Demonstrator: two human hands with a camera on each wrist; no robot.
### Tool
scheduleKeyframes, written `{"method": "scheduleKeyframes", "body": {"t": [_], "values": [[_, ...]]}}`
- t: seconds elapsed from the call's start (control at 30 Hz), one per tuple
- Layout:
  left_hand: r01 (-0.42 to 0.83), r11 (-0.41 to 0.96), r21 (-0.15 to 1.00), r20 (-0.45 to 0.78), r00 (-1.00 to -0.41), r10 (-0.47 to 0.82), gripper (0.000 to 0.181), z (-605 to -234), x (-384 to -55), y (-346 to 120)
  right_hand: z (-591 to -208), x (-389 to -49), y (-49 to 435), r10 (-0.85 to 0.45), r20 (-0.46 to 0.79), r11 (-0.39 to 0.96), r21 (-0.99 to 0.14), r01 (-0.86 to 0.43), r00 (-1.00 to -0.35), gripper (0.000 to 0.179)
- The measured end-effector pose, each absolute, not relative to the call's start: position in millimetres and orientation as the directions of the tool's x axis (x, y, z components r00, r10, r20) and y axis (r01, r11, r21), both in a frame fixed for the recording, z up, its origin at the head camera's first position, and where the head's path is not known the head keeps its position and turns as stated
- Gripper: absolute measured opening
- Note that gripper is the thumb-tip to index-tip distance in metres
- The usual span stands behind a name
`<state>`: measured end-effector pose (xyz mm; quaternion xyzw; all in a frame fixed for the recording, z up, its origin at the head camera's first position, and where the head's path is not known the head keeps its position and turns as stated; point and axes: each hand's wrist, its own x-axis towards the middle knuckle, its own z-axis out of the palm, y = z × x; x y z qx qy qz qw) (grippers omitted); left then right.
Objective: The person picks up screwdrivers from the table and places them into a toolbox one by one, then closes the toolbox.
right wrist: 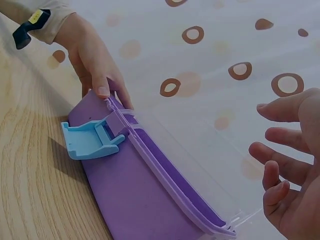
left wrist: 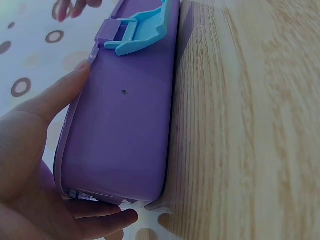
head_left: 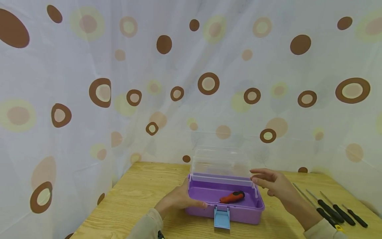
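A purple toolbox point(head_left: 238, 216) stands on the table with its clear lid point(head_left: 221, 162) raised at the back. Its light blue latch point(head_left: 222, 218) hangs down at the front. Inside lies a red and black screwdriver point(head_left: 232, 197), its shaft partly hidden by the front wall. My left hand point(head_left: 178, 199) grips the box's left end, the thumb point(left wrist: 75, 82) along the front rim and the other fingers round the side. By the lid's right edge my right hand point(head_left: 276, 184) is raised with loosely bent fingers, holding nothing; the right wrist view shows it apart from the box.
Several black-handled screwdrivers point(head_left: 329, 210) lie side by side at the table's right, close to the right forearm. A spotted curtain point(head_left: 226, 66) rises behind the wooden table point(head_left: 143, 186) and along its sides.
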<state>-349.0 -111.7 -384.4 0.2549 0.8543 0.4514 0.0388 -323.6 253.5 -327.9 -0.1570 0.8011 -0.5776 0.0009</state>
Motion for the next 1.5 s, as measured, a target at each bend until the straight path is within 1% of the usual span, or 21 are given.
{"method": "scheduleKeyframes", "body": {"t": [0.2,0.4,0.57,0.87,0.97,1.17,1.33,1.5], "values": [[0.393,0.465,0.793,0.16,-0.872,0.463,0.127,-382.4,-347.7,-112.4,-325.0,-324.7,256.3,-0.269,0.175,0.286,-0.924,-0.252,-0.947,0.054],[0.388,0.46,0.799,0.159,-0.873,0.462,0.128,-382.5,-348.3,-111.9,-325.4,-328.2,261.8,-0.226,0.176,0.284,-0.929,-0.238,-0.958,0.055],[0.381,0.457,0.804,0.155,-0.876,0.456,0.128,-383.3,-349.1,-111.4,-325.7,-330.8,266.3,-0.218,0.194,0.279,-0.927,-0.251,-0.956,0.054],[0.377,0.464,0.802,0.153,-0.88,0.45,0.128,-383.6,-349.4,-110.6,-328.3,-335.6,278.8,-0.186,0.213,0.259,-0.931,-0.257,-0.959,0.049],[0.374,0.468,0.801,0.148,-0.88,0.451,0.129,-383.6,-350.0,-110.4,-329.4,-336.8,284.0,-0.17,0.213,0.268,-0.929,-0.253,-0.962,0.049],[0.413,0.45,0.792,0.173,-0.858,0.483,0.127,-383.0,-349.9,-109.1,-333.0,-337.2,294.6,-0.147,0.207,0.294,-0.924,-0.243,-0.967,0.049],[0.399,0.447,0.801,0.163,-0.863,0.478,0.128,-384.1,-349.0,-109.4,-337.2,-341.0,303.9,-0.136,0.222,0.294,-0.922,-0.254,-0.965,0.05],[0.414,0.44,0.797,0.17,-0.853,0.494,0.127,-384.2,-349.7,-109.7,-340.9,-344.8,311.0,-0.114,0.224,0.355,-0.901,-0.25,-0.968,0.056]]}}
